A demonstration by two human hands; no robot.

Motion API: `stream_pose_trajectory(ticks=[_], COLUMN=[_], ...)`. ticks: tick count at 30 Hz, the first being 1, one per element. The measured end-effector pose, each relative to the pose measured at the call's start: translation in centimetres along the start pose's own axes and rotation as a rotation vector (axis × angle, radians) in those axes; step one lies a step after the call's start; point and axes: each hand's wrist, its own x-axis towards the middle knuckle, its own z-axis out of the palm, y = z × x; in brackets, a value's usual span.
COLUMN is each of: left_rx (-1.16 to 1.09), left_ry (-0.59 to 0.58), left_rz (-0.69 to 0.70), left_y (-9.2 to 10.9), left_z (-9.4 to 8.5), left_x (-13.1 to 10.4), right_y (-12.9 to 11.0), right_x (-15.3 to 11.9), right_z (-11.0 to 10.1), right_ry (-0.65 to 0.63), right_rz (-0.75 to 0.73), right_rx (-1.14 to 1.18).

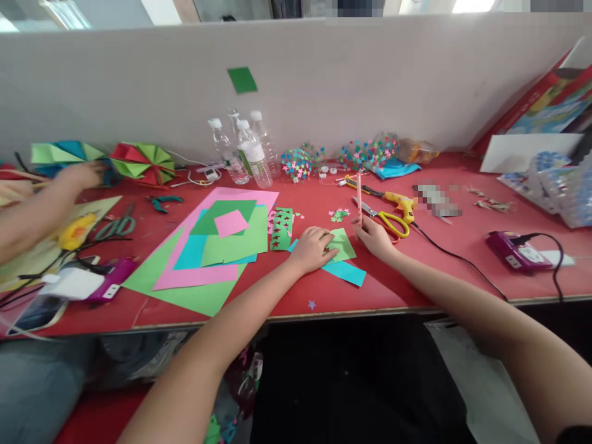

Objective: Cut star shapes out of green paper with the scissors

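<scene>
My right hand (374,238) grips a pink pencil (359,197) that stands almost upright, beside a light green paper square (343,245). My left hand (312,249) lies on the square's left side with its fingers spread, pressing it to the table. A blue paper strip (349,272) sticks out from under the square. Left of that hand lies a green paper strip with star-shaped holes (281,229). Small cut-out stars (340,215) are heaped just beyond my hands. Yellow-handled scissors (394,224) lie right behind my right hand.
Coloured paper sheets (185,282) overlap on the red table. Plastic bottles (253,154) and star-covered balls (296,164) stand along the partition. A yellow glue gun (401,205) trails a cord to a purple power block (518,251). At left reaches another person's arm (41,206).
</scene>
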Motion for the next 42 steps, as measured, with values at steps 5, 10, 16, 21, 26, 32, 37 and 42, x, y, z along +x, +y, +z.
stream_pose_trajectory(ticks=[5,10,16,21,26,32,37,42], left_rx=[-0.026,-0.131,-0.219,-0.309,-0.462,-0.679,-0.492,-0.477], left_ry=[-0.044,-0.024,0.013,0.047,0.134,0.174,0.348,0.527], left_rz=[-0.008,-0.024,-0.004,0.009,-0.106,-0.268,-0.255,-0.441], left_y=[0.1,-0.1,-0.5,-0.7,-0.9,-1.4,-1.7,-0.6], left_z=[-0.2,-0.2,-0.5,-0.7,-1.0,-1.1,-2.3,-3.9], left_x=[-0.1,-0.2,-0.5,-0.5,-0.5,-0.2,-0.1,1.5], right_y=[-2.3,-4.1,-3.8,-2.2,-1.8,-3.0,-2.1,-0.9], right_x=[-0.3,1.9,7.8,11.0,9.2,2.8,2.2,3.5], right_z=[0.4,0.4,-0.2,-1.1,-1.3,-0.1,-0.3,-1.6], right_ry=[-0.107,-0.212,-0.11,-0.012,0.021,-0.281,-0.125,0.111], right_rz=[0.016,0.022,0.108,0.13,0.073,0.033,0.078,0.107], right_rx=[-0.066,-0.217,-0.486,-0.547,-0.392,0.022,0.301,0.5])
